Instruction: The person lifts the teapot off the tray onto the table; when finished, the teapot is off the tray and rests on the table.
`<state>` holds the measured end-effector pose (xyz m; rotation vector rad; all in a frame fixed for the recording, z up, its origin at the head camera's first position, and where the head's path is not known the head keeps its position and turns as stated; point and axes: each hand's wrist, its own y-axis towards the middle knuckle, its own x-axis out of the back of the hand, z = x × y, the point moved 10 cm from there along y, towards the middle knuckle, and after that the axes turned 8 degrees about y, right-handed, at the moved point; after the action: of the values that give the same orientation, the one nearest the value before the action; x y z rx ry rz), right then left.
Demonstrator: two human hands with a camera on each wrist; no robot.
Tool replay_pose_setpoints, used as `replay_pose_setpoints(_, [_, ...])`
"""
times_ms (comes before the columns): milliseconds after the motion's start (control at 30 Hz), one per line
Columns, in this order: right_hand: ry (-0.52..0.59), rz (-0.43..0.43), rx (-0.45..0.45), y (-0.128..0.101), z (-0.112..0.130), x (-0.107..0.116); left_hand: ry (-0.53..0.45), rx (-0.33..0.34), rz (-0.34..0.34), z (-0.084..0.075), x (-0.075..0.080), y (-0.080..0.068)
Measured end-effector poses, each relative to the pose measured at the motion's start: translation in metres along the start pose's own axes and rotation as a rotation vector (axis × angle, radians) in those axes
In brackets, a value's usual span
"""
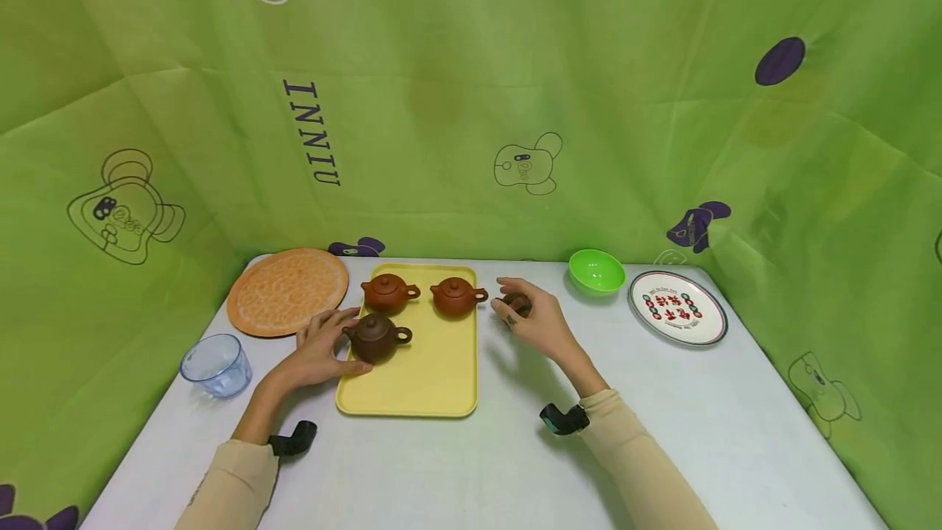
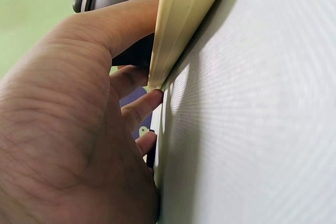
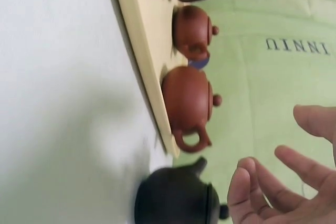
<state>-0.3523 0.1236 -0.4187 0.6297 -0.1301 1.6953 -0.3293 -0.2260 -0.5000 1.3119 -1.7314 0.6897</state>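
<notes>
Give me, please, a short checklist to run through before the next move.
1. Left red-brown teapot and right red-brown teapot upright on the yellow tray: ok.
2. Front dark teapot standing on the tray: ok.
3. Left hand gripping it firmly: cannot tell.
4. Second dark teapot on the tray: not ok; it is off to the right.
5. Right hand gripping that one: not ok; not curled round it.
</notes>
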Motion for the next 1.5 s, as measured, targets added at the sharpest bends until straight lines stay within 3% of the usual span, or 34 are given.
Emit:
replay_pose_setpoints(300, [-0.023, 0.091, 0.022, 0.003, 0.007, -0.038, -0.006, 0.003, 0.003, -0.003, 0.001, -0.001])
replay_pose_setpoints(867, [0.052, 0.201, 0.04, 0.004, 0.006, -0.108, -0.012, 0.007, -0.003, 0.001, -0.001, 0.0])
replay_pose_setpoints(1200, [0.105, 0.241, 0.037, 0.006, 0.017, -0.136, 0.002, 0.003, -0.003, 0.001, -0.002, 0.001])
replay_pose_setpoints(1500, [0.096, 0.226, 0.026, 0.009, 0.019, -0.152, -0.002, 0.006, 0.002, 0.003, -0.002, 0.0])
